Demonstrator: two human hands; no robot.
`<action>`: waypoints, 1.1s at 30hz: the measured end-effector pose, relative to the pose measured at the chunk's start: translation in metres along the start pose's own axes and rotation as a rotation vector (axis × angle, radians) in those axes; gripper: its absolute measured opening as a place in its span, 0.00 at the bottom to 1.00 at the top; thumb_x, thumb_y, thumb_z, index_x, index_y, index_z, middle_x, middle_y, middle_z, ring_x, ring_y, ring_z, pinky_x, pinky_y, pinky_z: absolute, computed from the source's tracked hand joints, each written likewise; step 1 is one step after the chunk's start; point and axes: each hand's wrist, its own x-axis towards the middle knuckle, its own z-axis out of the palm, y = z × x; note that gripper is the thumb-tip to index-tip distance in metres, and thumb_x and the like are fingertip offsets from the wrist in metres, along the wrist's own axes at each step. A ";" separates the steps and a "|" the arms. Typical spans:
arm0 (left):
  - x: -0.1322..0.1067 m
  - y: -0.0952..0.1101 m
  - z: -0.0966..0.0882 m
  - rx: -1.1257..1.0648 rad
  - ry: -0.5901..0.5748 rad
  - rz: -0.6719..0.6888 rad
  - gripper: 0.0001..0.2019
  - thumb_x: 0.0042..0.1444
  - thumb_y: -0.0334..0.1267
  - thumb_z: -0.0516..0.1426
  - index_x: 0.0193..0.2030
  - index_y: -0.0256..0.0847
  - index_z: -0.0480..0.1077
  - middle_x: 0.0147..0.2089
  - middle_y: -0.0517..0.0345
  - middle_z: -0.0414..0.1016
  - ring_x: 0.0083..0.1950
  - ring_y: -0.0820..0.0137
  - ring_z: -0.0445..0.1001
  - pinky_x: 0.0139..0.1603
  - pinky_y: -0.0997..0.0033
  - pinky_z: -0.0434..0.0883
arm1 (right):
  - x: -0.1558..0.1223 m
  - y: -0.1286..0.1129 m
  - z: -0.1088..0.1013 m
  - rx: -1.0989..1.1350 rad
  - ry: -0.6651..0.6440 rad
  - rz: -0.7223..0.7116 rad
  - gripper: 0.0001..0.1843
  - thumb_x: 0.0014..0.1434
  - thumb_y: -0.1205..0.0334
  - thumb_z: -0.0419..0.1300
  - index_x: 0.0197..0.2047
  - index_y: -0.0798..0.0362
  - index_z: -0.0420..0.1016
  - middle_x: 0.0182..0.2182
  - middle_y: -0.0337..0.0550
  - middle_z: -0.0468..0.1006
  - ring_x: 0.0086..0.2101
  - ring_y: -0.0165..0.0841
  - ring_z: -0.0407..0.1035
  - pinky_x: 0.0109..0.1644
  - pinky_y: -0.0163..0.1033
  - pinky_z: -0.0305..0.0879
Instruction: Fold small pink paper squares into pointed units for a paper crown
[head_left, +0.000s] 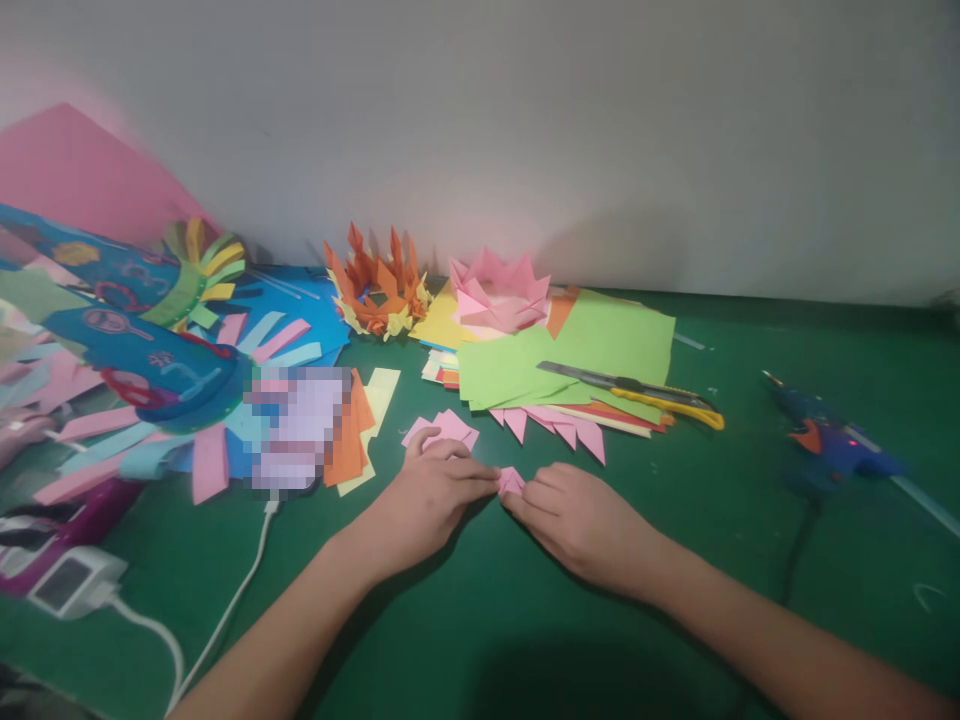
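Both my hands rest on the green table (525, 620) and pinch a small folded pink paper piece (511, 480) between their fingertips. My left hand (427, 495) grips it from the left with fingers pressed together. My right hand (574, 515) holds it from the right. Just behind my left hand lie a few folded pink paper pieces (442, 428). Several more pink folded points (559, 430) stick out from under the paper stack.
A green paper sheet (577, 355) tops a stack with a yellow utility knife (637, 390) on it. Pink (496, 292) and orange (379, 285) paper crowns stand behind. A blue glue gun (829, 440) lies right. Colourful paper crafts (150, 350) and a white charger (71, 585) sit left.
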 end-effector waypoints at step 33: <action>0.000 0.005 0.008 0.083 -0.009 0.054 0.16 0.59 0.23 0.46 0.47 0.42 0.68 0.45 0.57 0.71 0.50 0.69 0.65 0.63 0.53 0.45 | 0.012 0.005 0.003 0.325 0.098 0.437 0.08 0.63 0.67 0.52 0.38 0.54 0.73 0.33 0.45 0.73 0.36 0.36 0.66 0.40 0.42 0.63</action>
